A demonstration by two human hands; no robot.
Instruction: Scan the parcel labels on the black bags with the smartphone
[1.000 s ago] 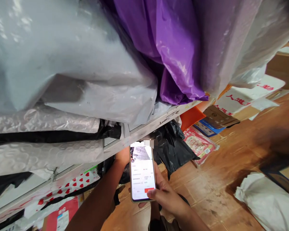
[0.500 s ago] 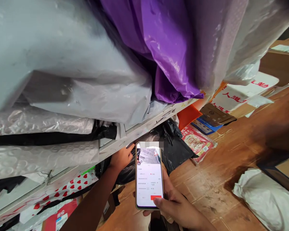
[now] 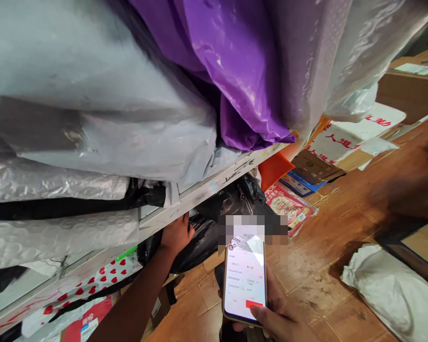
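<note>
My right hand (image 3: 280,311) is closed around a smartphone (image 3: 243,289). Its thumb lies on a red button on the lit screen, which shows a camera picture of a label above lines of text. My left hand (image 3: 177,233) reaches under the edge of a white shelf (image 3: 196,197), against a black plastic bag (image 3: 196,242). Thumb and forefinger look apart; the other fingertips are hidden behind the shelf edge and the bag. Another part of the black packaging (image 3: 235,199) lies just beyond, and blurred squares cover some of it near the phone.
Grey mailer bags (image 3: 128,137) and a purple bag (image 3: 242,95) bulge over the upper shelf. A heart-patterned bag (image 3: 103,280) lies on the lower level. On the wooden floor are a red packet (image 3: 288,206), a white box with red writing (image 3: 345,140) and a white sack (image 3: 388,294).
My right hand has moved the phone right and slightly down, tilting it. My left hand has shifted slightly, its fingers now pointing up under the shelf edge. The view has shifted slightly.
</note>
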